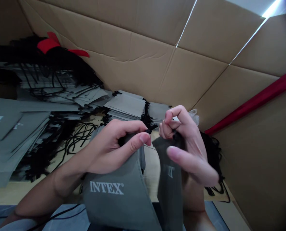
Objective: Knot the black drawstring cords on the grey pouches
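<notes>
My left hand [114, 147] is closed, thumb against forefinger, on the top corner of a grey drawstring bag [119, 205] printed INTEX in white. A short black cord end [153, 128] pokes out past its fingertips. Facing it, my right hand [189, 146] has its fingers curled round the black-corded top of another grey piece [169, 195], which looks like a second bag; its thumb stands off to the front, slightly blurred. Both grey pieces hang down over my lap. Whether they join lower down cannot be seen.
Stacked grey bags [128, 104] with black cord ends stand at the back. More bags [20, 138] pile up at left, beside loose black cords [81, 138]. Bundled black cords with a red strip [49, 46] lie behind. Cardboard walls [143, 61] enclose the table; a red band [253, 102] crosses the right.
</notes>
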### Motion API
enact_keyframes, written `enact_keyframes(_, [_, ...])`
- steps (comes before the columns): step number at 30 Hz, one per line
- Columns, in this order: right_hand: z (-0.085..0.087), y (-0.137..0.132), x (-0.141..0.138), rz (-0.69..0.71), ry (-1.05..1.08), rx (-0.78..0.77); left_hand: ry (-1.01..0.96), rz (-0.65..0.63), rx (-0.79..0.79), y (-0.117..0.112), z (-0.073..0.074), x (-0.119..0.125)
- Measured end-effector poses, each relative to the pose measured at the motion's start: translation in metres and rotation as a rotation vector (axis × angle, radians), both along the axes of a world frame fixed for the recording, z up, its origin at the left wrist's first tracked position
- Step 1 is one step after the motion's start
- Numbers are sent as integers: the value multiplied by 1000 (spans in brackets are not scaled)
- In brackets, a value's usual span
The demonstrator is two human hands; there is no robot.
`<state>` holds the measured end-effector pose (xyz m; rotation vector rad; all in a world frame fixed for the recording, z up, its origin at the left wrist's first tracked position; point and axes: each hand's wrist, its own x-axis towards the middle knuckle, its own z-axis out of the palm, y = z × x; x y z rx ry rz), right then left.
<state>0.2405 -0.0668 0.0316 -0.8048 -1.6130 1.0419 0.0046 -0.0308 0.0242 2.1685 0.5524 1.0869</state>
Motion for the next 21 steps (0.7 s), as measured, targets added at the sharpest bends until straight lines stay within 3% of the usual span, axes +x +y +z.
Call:
enact_keyframes(3, [-4,2,2,17,44,-25,16,1,-33,1,-1,-1])
enact_keyframes(8, [-6,-1,6,-168,-74,139,82,-39,-104,0,-1,-3])
enact_keyframes(12, [-1,-5,9,-107,-164,252,60,-39,-163,-4,0,-3])
enact_keyframes(17, [-3,0,10,-106,-72,313,51,-44,-131,-5,-2,-1])
enact_keyframes(21, [-7,8,9,17,20,299,32,-25,-94,-8,-6,1])
